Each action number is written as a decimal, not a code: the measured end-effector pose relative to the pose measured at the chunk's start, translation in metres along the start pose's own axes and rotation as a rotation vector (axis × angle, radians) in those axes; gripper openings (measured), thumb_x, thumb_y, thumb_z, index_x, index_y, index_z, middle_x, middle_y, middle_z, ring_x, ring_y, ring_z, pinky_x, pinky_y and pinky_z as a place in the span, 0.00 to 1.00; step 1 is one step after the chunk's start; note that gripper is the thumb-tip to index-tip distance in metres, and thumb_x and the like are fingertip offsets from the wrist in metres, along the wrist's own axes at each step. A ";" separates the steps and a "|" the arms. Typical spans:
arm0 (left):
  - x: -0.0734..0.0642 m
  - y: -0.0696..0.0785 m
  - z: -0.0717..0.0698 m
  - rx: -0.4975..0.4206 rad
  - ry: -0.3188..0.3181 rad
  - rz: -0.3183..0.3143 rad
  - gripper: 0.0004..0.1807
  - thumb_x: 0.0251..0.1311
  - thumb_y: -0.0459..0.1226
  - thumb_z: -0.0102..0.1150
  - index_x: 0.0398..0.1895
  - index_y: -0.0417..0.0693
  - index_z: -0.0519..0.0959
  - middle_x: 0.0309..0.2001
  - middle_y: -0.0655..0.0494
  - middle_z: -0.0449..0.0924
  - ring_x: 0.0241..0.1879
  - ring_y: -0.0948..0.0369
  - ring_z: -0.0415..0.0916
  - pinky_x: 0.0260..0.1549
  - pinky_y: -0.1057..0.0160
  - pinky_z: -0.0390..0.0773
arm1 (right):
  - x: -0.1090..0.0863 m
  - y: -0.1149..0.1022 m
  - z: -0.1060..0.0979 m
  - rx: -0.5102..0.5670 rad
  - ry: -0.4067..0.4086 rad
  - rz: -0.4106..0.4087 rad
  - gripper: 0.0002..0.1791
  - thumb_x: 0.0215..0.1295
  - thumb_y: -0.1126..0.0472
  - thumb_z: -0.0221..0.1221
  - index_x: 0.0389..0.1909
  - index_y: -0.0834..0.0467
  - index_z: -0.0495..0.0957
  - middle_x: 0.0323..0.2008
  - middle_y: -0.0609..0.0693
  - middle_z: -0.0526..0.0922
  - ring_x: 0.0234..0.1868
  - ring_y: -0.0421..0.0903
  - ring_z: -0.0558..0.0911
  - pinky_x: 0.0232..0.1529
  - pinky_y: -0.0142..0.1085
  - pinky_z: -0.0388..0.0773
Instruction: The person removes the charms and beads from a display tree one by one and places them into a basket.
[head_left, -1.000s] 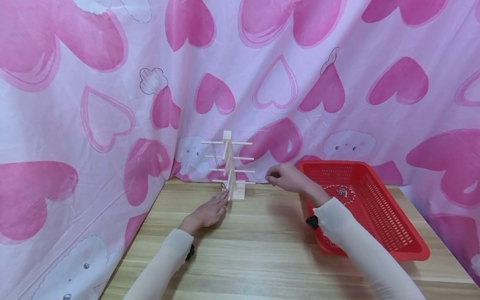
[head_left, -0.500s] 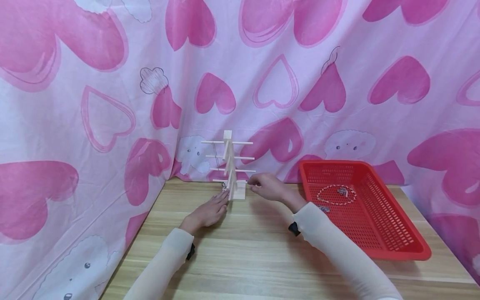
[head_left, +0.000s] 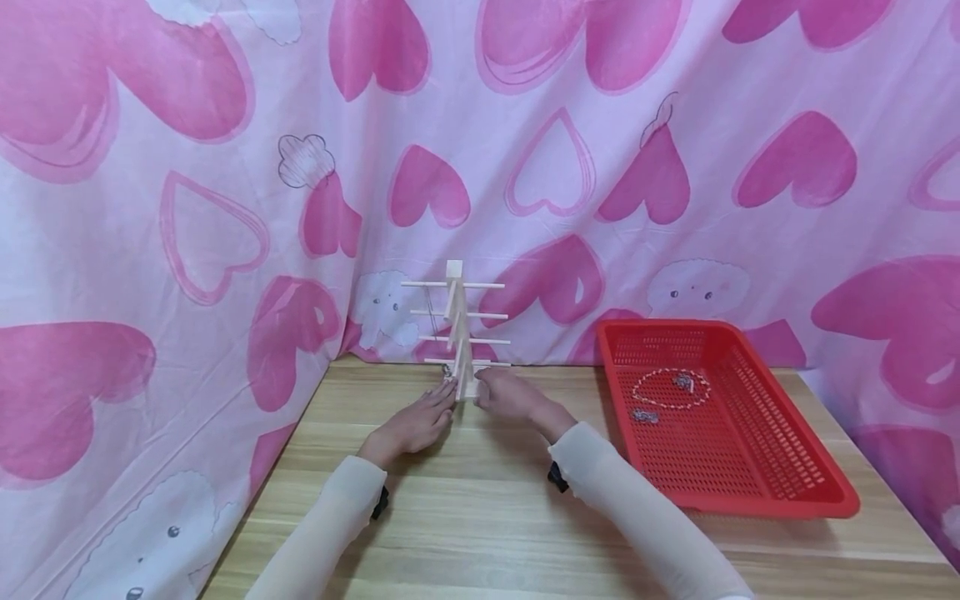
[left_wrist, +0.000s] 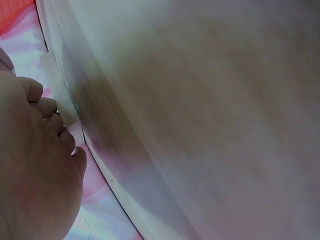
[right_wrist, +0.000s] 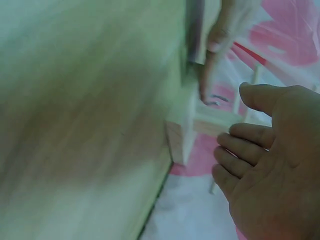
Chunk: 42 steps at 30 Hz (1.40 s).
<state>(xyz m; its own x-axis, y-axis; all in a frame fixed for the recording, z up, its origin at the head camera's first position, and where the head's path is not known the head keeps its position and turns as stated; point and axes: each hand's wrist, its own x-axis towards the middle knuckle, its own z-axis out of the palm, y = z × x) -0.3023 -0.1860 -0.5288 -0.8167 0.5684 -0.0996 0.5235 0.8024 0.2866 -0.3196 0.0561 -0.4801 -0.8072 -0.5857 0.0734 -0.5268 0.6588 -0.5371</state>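
Observation:
A pale wooden jewelry rack [head_left: 458, 337] with several thin crossbars stands upright at the table's back edge. My left hand [head_left: 412, 425] lies low at the rack's left side, fingertips right at its base. From the right, my right hand [head_left: 516, 397] is close beside the base, which it partly covers in the head view. In the right wrist view that hand [right_wrist: 285, 165] has loosely bent fingers and nothing between them, with the wooden base [right_wrist: 182, 135] just past the fingertips. A thin dark chain [head_left: 432, 313] hangs from an upper left bar. Something small and silvery [head_left: 447, 370] shows above my left fingertips.
On the right of the wood-grain table [head_left: 480, 517] sits a red perforated basket [head_left: 817, 500]. Inside it lie a red-and-white beaded necklace [head_left: 636, 392] and a small silvery chain heap [head_left: 645, 416]. Pink heart-print cloth [head_left: 558, 167] closes off the back and sides.
My right hand has moved left and slightly down, from beside the basket to the right of the rack's base. The left hand has stayed in place.

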 end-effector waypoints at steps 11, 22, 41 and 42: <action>0.001 -0.001 0.001 0.026 0.009 0.014 0.33 0.86 0.44 0.31 0.86 0.41 0.49 0.88 0.46 0.41 0.87 0.48 0.41 0.86 0.45 0.50 | -0.013 0.005 0.035 -0.114 -0.051 -0.009 0.41 0.81 0.53 0.57 0.84 0.68 0.51 0.85 0.66 0.52 0.86 0.65 0.53 0.86 0.56 0.53; 0.001 -0.001 0.000 0.026 0.004 0.013 0.33 0.86 0.44 0.31 0.86 0.40 0.48 0.88 0.45 0.41 0.87 0.48 0.41 0.86 0.45 0.51 | -0.012 0.014 0.051 -0.256 -0.088 0.005 0.43 0.84 0.44 0.50 0.84 0.68 0.49 0.86 0.64 0.48 0.87 0.62 0.50 0.87 0.51 0.51; -0.001 -0.003 -0.002 -0.048 0.080 0.007 0.32 0.86 0.48 0.34 0.86 0.44 0.55 0.87 0.47 0.49 0.86 0.45 0.49 0.85 0.42 0.54 | -0.013 0.016 0.053 -0.318 -0.101 -0.022 0.42 0.86 0.42 0.44 0.85 0.67 0.50 0.86 0.63 0.49 0.88 0.60 0.49 0.88 0.49 0.49; -0.001 -0.004 -0.003 -0.059 0.113 0.007 0.31 0.86 0.48 0.36 0.85 0.44 0.59 0.85 0.46 0.54 0.84 0.44 0.53 0.84 0.42 0.56 | -0.013 0.016 0.053 -0.315 -0.100 -0.023 0.42 0.86 0.42 0.44 0.84 0.67 0.50 0.86 0.64 0.49 0.87 0.60 0.49 0.88 0.50 0.49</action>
<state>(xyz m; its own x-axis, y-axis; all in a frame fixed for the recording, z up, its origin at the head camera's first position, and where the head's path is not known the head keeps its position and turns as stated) -0.3039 -0.1903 -0.5272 -0.8371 0.5470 0.0092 0.5165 0.7846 0.3429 -0.3037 0.0490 -0.5341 -0.7724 -0.6351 -0.0093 -0.6134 0.7496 -0.2486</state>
